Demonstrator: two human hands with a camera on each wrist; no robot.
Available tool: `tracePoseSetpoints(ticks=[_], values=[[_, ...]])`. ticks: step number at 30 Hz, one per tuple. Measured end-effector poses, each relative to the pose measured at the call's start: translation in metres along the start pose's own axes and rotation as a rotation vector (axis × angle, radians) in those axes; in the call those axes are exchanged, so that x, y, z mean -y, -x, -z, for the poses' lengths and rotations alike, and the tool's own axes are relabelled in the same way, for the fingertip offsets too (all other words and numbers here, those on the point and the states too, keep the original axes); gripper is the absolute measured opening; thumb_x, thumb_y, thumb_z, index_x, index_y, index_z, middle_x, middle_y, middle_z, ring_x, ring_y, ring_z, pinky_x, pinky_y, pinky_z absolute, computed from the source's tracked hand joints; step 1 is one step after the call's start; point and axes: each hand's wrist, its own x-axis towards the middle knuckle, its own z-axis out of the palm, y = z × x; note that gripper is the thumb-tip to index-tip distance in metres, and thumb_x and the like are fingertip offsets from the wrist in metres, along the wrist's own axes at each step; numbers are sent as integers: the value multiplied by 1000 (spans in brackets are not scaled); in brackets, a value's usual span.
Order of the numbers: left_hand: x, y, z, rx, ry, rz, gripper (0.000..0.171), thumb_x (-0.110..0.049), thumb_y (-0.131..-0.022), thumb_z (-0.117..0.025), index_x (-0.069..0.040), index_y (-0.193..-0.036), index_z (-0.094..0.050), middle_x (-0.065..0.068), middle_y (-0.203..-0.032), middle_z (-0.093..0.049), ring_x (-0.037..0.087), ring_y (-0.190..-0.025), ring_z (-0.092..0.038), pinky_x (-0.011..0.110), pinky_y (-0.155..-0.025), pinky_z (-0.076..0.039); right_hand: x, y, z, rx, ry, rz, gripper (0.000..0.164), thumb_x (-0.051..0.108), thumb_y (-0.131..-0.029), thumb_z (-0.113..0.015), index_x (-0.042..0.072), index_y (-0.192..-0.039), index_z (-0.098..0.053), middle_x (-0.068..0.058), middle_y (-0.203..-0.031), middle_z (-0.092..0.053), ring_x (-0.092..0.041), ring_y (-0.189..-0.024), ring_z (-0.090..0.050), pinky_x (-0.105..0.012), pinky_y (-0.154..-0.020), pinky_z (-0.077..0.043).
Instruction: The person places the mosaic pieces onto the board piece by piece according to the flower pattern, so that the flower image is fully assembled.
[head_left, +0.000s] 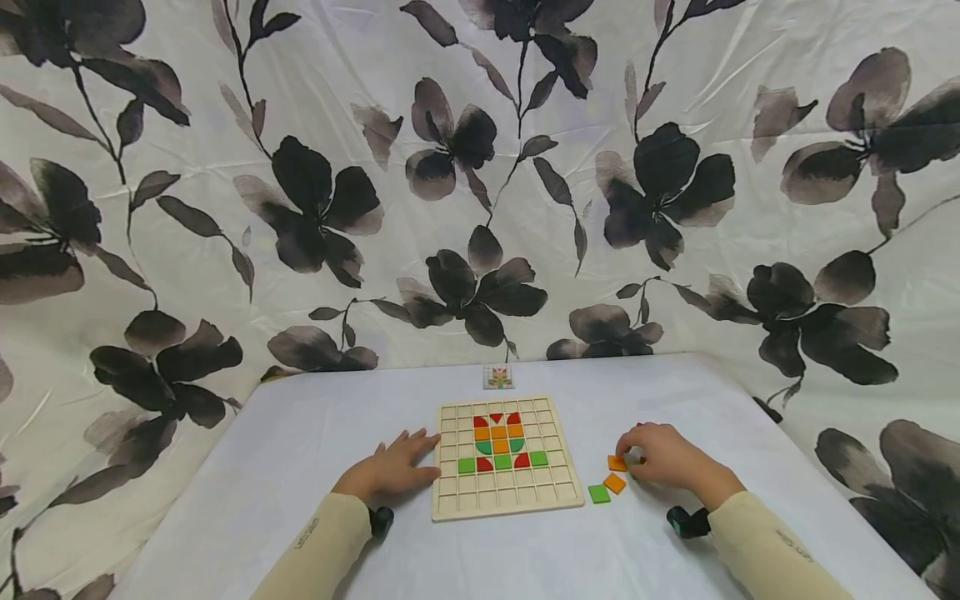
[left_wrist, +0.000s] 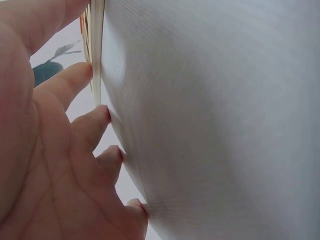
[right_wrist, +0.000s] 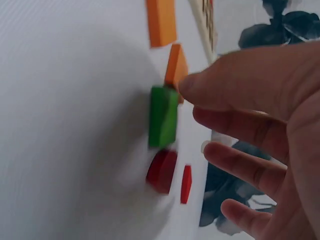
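A wooden grid board (head_left: 465, 502) lies on the white table, with several red, orange and green tiles set in its middle cells. My left hand (head_left: 390, 467) rests at its left side, fingers spread, touching the board's edge (left_wrist: 97, 50). To the right of the board, my right hand (head_left: 667, 454) is low over loose tiles, fingers bent but apart. In the right wrist view its thumb is beside an orange tile (right_wrist: 175, 65) and a green tile (right_wrist: 163, 117); no tile is visibly gripped. A red tile (right_wrist: 162, 172) and another red tile (right_wrist: 186, 184) lie beyond.
A small pattern card (head_left: 498, 377) lies behind the board near the table's far edge. A green tile (head_left: 599, 494) and an orange tile (head_left: 614, 483) lie between the board and my right hand. A flower-printed cloth (head_left: 465, 208) hangs behind the table (head_left: 300, 442).
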Motion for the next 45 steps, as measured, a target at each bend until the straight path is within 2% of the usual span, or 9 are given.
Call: tracePoseSetpoints(ticks=[3, 6, 14, 18, 22, 27, 34, 40, 45], values=[[1, 0, 0, -3, -6, -2, 68, -49, -89, -60, -21, -148, -41, 11, -157, -33, 41, -147, -20, 70, -113, -11, -5, 5, 0, 14, -14, -20, 19, 8, -76, -76, 23, -85, -70, 10, -91, -67, -13, -79, -52, -38, -80, -50], [1, 0, 1, 1, -3, -2, 68, -49, -89, -60, -21, -148, -41, 11, -158, -33, 41, -148, -20, 70, -113, -11, -7, 9, 0, 32, -45, -49, 20, 7, -76, -77, 24, -85, -70, 9, -92, -66, -15, -82, -51, -41, -85, -51], [3, -4, 0, 11, -5, 2, 69, -51, -89, -60, -22, -149, -40, 11, -158, -32, 41, -148, -19, 69, -114, -10, -5, 12, 2, 40, -98, -67, 25, 9, -76, -79, 21, -97, -72, 7, -98, -66, -16, -86, -53, -42, -87, -52], [4, -5, 0, 16, -4, 1, 70, -51, -89, -60, -22, -149, -39, 11, -158, -31, 41, -148, -19, 70, -113, -10, -2, 10, 4, 16, -90, -44, 27, 11, -77, -78, 16, -103, -74, 6, -100, -66, -15, -88, -53, -39, -84, -52], [4, -3, 1, 13, -3, 2, 69, -50, -90, -60, -21, -149, -39, 11, -158, -31, 41, -148, -19, 69, -113, -10, 3, 5, 6, -28, -87, 32, 24, 12, -77, -76, 19, -99, -73, 9, -98, -63, -14, -92, -54, -36, -82, -51], [4, -1, 0, 11, 1, 6, 69, -50, -90, -60, -21, -149, -40, 11, -158, -31, 41, -148, -19, 69, -114, -10, 21, -7, 3, -44, -117, 100, 26, 13, -76, -72, 23, -100, -73, 11, -101, -60, -15, -99, -54, -41, -89, -48], [5, -2, -2, 7, 6, 2, 69, -50, -89, -61, -22, -148, -41, 11, -158, -32, 40, -148, -19, 69, -113, -11, 58, -25, -5, 7, -177, 135, 29, 13, -78, -67, 20, -106, -72, 8, -105, -61, -17, -102, -53, -44, -94, -47], [5, -2, -3, 4, 10, -4, 70, -52, -88, -61, -21, -148, -42, 12, -158, -32, 41, -148, -19, 70, -113, -11, 87, -43, -22, 7, -89, 243, 24, 24, -86, -70, 21, -109, -73, 8, -107, -67, -15, -102, -57, -42, -96, -47], [5, -2, -3, -2, 3, -3, 70, -53, -88, -61, -22, -148, -42, 11, -158, -32, 40, -148, -20, 69, -113, -11, 106, -51, -33, -15, -27, 313, 18, 31, -89, -70, 23, -104, -75, 12, -102, -71, -12, -101, -60, -41, -97, -45]])
